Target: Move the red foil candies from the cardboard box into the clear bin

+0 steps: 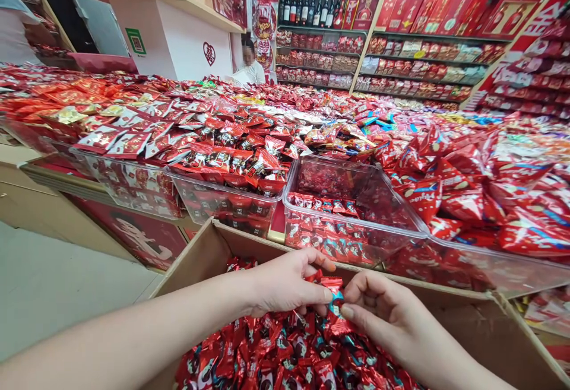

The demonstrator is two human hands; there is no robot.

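Note:
My left hand [289, 280] reaches over an open cardboard box [472, 319], its thumb and fingers closed on small red wrapped candies [333, 286]. One of these shows a blue patch on its wrapper. From the other side, my right hand [385, 310] has its fingers curled, with thumb and fingertips pinching the edge of that same candy. Below both hands lies a heap of loose candies [285, 357] in similar red wrappers, filling the lower part of the box. Just beyond the box, a clear plastic bin [401, 215] holds neat rows of like candies at its left.
Clear bins with black-and-red packets [227, 161] and larger red packets [472, 200] flank that bin. Sweets cover the counter behind. Shelves [374, 34] with bottles and red boxes line the back wall. A person [253, 69] is behind the counter; another stands at far left.

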